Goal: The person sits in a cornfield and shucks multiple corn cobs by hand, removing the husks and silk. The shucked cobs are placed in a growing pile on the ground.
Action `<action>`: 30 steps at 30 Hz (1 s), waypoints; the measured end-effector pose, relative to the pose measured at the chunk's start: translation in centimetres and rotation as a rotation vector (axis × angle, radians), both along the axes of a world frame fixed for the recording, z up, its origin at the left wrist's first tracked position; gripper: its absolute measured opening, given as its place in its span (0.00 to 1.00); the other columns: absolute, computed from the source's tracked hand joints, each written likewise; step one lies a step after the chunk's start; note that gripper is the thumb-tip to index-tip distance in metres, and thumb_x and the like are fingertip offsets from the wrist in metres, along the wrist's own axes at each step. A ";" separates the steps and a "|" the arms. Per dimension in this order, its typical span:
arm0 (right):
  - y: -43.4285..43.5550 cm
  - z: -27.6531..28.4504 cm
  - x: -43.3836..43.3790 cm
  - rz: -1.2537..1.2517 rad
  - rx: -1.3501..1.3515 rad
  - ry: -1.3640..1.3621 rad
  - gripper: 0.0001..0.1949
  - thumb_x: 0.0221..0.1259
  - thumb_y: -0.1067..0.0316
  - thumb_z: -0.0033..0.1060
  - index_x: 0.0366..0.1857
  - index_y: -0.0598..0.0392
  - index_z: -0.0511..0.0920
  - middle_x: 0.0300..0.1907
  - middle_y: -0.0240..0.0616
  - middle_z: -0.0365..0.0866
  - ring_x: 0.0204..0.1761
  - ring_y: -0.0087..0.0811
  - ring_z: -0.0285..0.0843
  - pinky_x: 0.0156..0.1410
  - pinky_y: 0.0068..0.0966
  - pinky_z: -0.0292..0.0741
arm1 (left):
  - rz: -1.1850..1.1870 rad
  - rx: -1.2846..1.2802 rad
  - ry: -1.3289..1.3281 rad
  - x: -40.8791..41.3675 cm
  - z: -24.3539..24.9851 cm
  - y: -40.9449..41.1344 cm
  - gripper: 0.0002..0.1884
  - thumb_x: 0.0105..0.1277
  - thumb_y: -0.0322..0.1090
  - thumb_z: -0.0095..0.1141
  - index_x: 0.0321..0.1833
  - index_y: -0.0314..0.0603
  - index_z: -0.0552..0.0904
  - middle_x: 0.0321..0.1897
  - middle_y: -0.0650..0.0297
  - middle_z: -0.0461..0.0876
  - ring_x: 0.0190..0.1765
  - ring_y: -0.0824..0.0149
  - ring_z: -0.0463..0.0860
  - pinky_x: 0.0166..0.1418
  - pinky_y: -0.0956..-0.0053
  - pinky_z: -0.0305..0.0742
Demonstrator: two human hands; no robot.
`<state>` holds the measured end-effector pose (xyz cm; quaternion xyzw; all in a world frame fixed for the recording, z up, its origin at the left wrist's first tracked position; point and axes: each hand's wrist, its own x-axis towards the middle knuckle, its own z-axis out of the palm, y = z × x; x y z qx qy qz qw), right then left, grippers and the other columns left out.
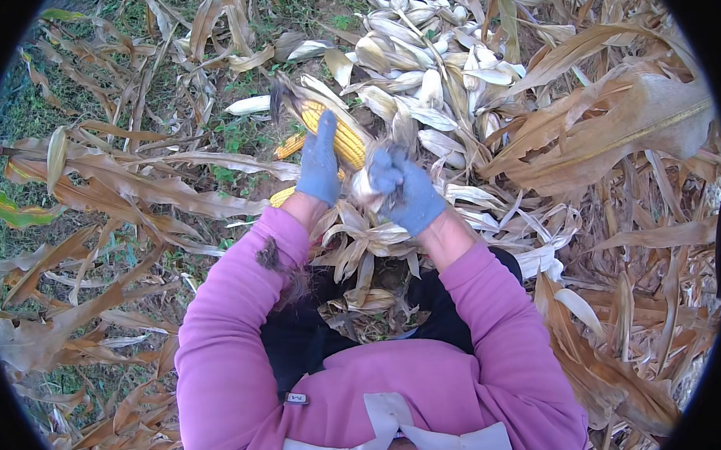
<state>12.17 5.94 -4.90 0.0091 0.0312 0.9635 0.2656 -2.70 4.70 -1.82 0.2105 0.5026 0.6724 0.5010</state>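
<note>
Yellow kernels show along one side of a partly husked ear of corn [349, 144], held tilted in front of me. My left hand [320, 165], in a blue-grey glove, grips the ear with its thumb laid over the kernels. At the ear's lower right end, my gloved right hand [408, 188] has its fingers closed on pale dry husk [362, 185]. Some husk still wraps the far side and the dark-tipped upper end. Bare yellow ears [290, 146] lie on the ground behind and beside my left hand, partly hidden by it.
A heap of ears in pale husks [429, 88] lies ahead, towards the right. Stripped husks [366, 234] are scattered between my legs. Long dry corn leaves [622, 129] reach in from the right. More dry leaves [124, 176] cover grassy soil on the left.
</note>
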 end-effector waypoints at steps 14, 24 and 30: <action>0.0 3.6 1.1 -0.205 0.887 -0.894 0.19 0.68 0.55 0.52 0.54 0.57 0.72 0.43 0.34 0.78 0.40 0.21 0.78 0.43 0.22 0.75 | -0.432 -0.013 1.062 -5.2 -1.1 -0.9 0.28 0.60 0.55 0.61 0.45 0.32 0.76 0.33 0.46 0.79 0.37 0.50 0.79 0.43 0.63 0.73; 1.0 1.8 1.7 -0.397 0.565 -0.950 0.14 0.67 0.56 0.51 0.39 0.56 0.79 0.33 0.33 0.79 0.32 0.23 0.77 0.36 0.21 0.74 | -0.794 0.034 1.225 -0.8 1.9 -2.4 0.37 0.50 0.55 0.71 0.54 0.33 0.74 0.42 0.49 0.82 0.42 0.53 0.82 0.47 0.63 0.75; 2.4 -0.9 1.0 -0.461 0.172 -0.994 0.10 0.69 0.59 0.49 0.41 0.53 0.76 0.33 0.33 0.79 0.31 0.24 0.78 0.34 0.22 0.74 | -0.425 0.330 1.640 -0.5 3.4 -2.5 0.31 0.51 0.44 0.69 0.57 0.43 0.73 0.49 0.55 0.76 0.53 0.51 0.75 0.55 0.58 0.70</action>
